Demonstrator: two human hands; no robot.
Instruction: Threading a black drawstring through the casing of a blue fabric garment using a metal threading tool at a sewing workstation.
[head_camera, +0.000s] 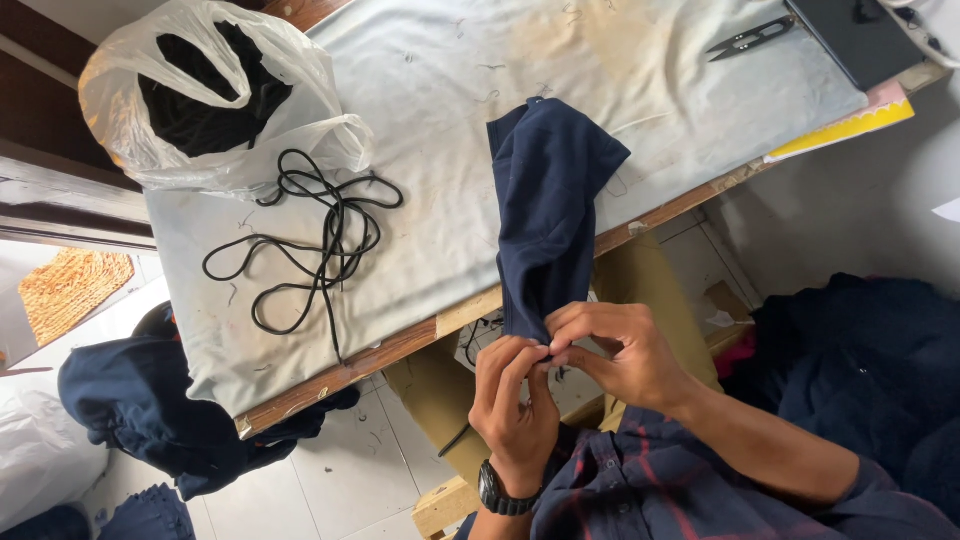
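— While both hands meet below the edge of the surface, what are they holding?

— The left hand (515, 400), with a black watch (500, 492) on its wrist, and the right hand (615, 350) are both closed in a pinch on the lower end of a dark navy fabric piece (545, 200). The fingertips (548, 345) of the two hands touch each other around the cloth.

— Where does that cloth lie?

— Its upper part rests on the surface (440, 90), a board covered in stained pale grey cloth. From there it hangs over the wooden front edge and down into the hands.

— What else is on the surface?

— A loose tangle of black cord (310, 240) lies to the left of the navy piece, well apart from it. Just above the cord sits a crumpled white plastic bag (120, 120) with more black material inside. At the far right corner lie small black thread snips (750, 38), beside a flat black object (850, 40) and a yellow sheet (850, 128) poking out from under the cover.

— And around it?

— A heap of dark navy garments (130, 400) hangs at the lower left, over a white tiled floor (340, 470). Another dark pile (870, 370) sits at the right. The person wears a dark plaid shirt sleeve (640, 490).
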